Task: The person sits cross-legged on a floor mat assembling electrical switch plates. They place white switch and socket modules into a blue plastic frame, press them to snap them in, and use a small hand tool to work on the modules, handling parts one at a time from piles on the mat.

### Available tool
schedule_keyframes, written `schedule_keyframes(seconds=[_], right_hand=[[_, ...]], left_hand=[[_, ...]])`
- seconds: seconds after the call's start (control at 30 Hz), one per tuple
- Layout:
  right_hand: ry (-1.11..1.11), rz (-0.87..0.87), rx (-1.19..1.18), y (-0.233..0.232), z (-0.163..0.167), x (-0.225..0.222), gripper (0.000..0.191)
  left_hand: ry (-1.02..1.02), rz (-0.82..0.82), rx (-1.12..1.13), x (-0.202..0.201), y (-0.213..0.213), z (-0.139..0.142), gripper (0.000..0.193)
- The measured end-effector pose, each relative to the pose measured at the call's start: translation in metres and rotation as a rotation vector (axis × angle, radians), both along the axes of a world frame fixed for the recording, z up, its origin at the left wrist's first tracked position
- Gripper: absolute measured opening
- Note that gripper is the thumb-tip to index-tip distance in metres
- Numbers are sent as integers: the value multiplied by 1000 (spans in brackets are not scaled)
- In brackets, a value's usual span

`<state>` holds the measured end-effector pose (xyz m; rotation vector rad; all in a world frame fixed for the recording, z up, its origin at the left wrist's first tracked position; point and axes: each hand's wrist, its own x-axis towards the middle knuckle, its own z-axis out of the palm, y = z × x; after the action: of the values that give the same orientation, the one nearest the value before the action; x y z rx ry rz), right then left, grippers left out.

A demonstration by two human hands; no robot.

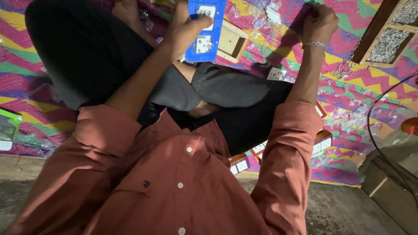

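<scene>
Rust shirt (174,187) below; left hand (185,30) grips one blue plate (207,32), right hand (320,21) fisted.

Rust buttoned shirt (174,182), silver bracelet (315,44)

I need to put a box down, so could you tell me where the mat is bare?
Barest is the zigzag mat left of the black-trousered knee, above the green box. Crowded: around the blue switch plate in the left hand, and the wrappers and boxed switches right.
</scene>
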<state>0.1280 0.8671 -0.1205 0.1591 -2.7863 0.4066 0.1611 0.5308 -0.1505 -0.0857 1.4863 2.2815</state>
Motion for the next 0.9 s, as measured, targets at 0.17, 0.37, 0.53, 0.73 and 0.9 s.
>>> schedule_keyframes(seconds=[0.17, 0.37, 0.53, 0.73, 0.9], right_hand=[[-31, -29, -18, 0, -5, -1, 17], [15, -39, 34, 2, -9, -1, 12], [-121, -93, 102, -1, -9, 5, 18], [-80, -96, 173, -9, -2, 9, 12], [-118, -76, 213, -8, -5, 10, 8]], left_hand=[[-79, -17, 48, 0, -1, -1, 26], [-100, 11, -2, -1, -4, 0, 35], [-73, -24, 4, -1, -6, -1, 35], [-116, 12, 33, 2, -5, -2, 34], [-104, -7, 23, 4, -5, -3, 36]])
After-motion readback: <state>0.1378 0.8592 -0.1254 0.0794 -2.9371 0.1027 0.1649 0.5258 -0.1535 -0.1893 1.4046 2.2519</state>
